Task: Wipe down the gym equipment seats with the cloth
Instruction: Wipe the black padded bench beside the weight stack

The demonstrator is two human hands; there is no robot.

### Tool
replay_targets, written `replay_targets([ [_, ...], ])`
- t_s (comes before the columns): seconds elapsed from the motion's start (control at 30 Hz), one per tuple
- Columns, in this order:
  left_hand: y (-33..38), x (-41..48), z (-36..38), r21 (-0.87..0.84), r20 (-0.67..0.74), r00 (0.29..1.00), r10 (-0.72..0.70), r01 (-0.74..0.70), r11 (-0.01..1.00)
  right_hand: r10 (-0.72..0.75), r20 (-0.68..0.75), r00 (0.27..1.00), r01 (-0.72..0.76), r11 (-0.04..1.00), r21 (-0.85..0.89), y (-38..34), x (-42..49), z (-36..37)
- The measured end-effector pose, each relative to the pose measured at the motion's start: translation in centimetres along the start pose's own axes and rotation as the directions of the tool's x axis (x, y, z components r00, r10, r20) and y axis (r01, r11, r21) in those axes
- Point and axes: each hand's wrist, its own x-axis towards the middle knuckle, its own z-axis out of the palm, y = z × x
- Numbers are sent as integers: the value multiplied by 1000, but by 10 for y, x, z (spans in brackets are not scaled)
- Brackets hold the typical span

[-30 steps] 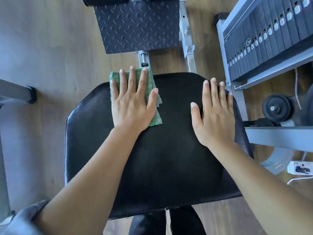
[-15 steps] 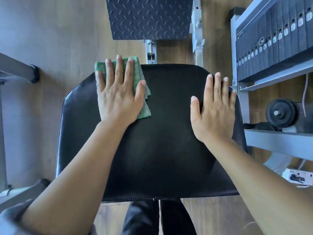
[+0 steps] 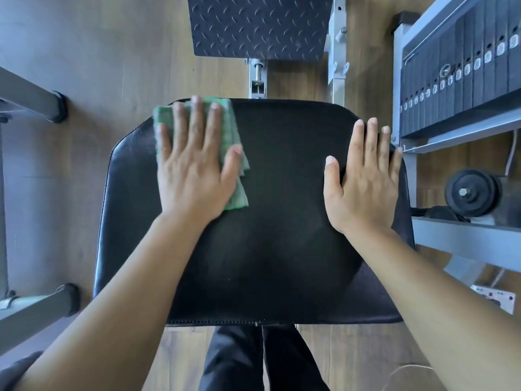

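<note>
Lengthwise front-to-back, green cloth [image 3: 230,124] under flat, spread left hand [image 3: 194,170]; right hand [image 3: 363,182] flat, empty, on seat [image 3: 267,235].

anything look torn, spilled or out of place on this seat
Nothing stands out. The black seat shows no tear or spill, and its near seam looks intact. The green cloth lies folded under the flat left hand at the far left corner, lapping slightly past the edge. The right hand rests flat near the right edge.
</note>
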Motion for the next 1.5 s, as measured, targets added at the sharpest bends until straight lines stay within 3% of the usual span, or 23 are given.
replay_targets([
  [0.07,-2,-20,1,23,27,985,168,-168,985,-1,0,1000,1,1000,0,0,0,0],
  [0.13,-20,-38,-2,36,37,972,230,-231,972,-3,7,1000,3,1000,-4,0,1,0],
  [0.3,-51,-27,-10,12,9,997,-74,74,997,-5,-2,1000,5,1000,13,1,1,0],
  [0.37,-37,-10,-7,3,-9,992,-125,125,992,-7,2,1000,7,1000,18,1,1,0],
  [0.57,-34,-42,-3,39,39,979,201,-202,979,-25,30,999,24,999,40,4,2,-3],
  [0.7,-79,-50,-13,9,7,1000,-7,7,1000,-71,-8,997,72,992,104,-9,-6,-14],
  [0.8,-73,-20,-12,-28,0,987,-161,161,987,-221,17,975,216,966,142,-31,-10,-14],
  [0.87,-53,-3,-9,1,-5,994,-105,105,994,-312,62,948,301,943,142,-42,-10,-9],
  [1.03,-51,-20,-6,29,36,967,251,-252,967,-359,85,929,352,932,88,-47,-10,0],
  [1.1,-70,-30,-9,28,35,969,245,-246,969,-354,86,931,347,934,88,-47,-10,0],
  [1.27,-58,12,-7,23,1,1000,-12,12,1000,-346,96,933,338,937,88,-50,-10,-1],
  [1.33,-30,25,-4,16,-1,998,57,-57,998,-341,100,935,333,939,84,-49,-9,-2],
  [1.4,-15,16,-2,18,24,975,219,-219,975,-344,107,933,336,938,86,-50,-9,-2],
  [1.5,-30,-14,-5,21,61,920,388,-390,921,-346,112,931,337,937,95,-49,-9,-3],
])
